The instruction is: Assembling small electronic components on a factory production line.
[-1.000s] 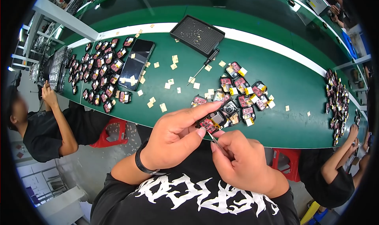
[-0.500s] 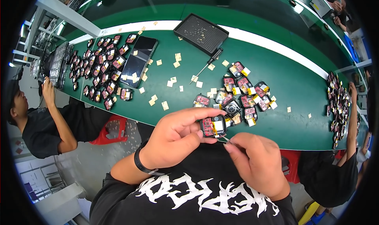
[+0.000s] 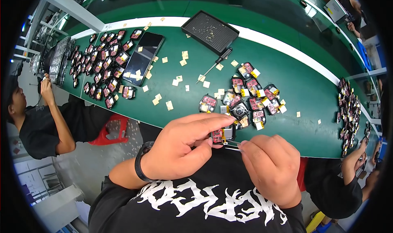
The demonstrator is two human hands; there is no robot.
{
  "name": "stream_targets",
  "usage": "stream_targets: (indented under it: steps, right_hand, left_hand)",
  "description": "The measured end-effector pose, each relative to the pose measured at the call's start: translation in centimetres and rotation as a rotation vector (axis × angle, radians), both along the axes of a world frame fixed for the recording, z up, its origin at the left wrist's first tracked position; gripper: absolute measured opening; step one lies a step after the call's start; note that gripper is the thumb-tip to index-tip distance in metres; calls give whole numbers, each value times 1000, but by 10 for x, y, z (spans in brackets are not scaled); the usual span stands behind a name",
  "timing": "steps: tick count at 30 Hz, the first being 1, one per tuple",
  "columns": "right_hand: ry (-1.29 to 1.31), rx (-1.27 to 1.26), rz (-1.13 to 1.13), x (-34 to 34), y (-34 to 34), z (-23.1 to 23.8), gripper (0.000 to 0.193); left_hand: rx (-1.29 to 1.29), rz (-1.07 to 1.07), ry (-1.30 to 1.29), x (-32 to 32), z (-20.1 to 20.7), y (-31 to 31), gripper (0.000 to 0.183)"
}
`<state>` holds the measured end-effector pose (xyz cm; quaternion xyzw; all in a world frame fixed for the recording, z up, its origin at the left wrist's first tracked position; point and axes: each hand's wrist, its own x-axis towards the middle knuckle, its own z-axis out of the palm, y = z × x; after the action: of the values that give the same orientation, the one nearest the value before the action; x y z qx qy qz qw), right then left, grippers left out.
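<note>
A black-cased unit with a red circuit board (image 3: 222,135) sits pinched in the left hand (image 3: 182,141), whose thumb and fingers close on it from nine o'clock just off the near edge of the green table (image 3: 311,110). At four o'clock, the right hand (image 3: 272,165) grips slim metal tweezers (image 3: 236,149), their prongs reaching the unit's near edge; whether the tips touch or hold anything is too small to tell. Compared with a second ago, the right hand sits farther toward four o'clock and the unit tips more steeply than half a second ago, suggesting that attention now rests on its edge rather than the board's middle. Just past the fingers, at one o'clock, lies a dark round-faced piece (image 3: 239,109), with a cluster of similar units (image 3: 254,87) beyond. A screwdriver (image 3: 215,64) and a shallow black tray (image 3: 211,31) lie toward twelve; pale tan squares (image 3: 169,105) scatter toward ten and eleven. Farther out, a dark phone (image 3: 144,60) lies between ten and eleven beside a larger spread of units (image 3: 102,65), and another pile (image 3: 348,114) stretches near three.
</note>
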<state>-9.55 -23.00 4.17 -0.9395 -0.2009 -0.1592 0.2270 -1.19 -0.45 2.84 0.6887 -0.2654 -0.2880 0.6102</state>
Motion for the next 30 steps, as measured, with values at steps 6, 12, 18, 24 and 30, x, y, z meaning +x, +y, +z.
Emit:
stream_targets:
  steps: [6,12,18,24,30]
  right_hand:
    - [31,33,33,2,1,-3,27]
    - [57,197,40,2,2,-8,26]
    - [101,322,52,2,3,-8,28]
    - [136,394,52,1,4,-9,29]
    - [183,436,30,-1,4,-9,29]
  left_hand:
    - [-31,4,-52,-2,-1,-3,52]
    - [-39,-40,186,3,-1,1,51]
    - [-306,13,622,-6,-10,-3,48]
    - [-299,-5,762,-2,-13,0,44]
    - [-380,25,913,-5,-17,1,44]
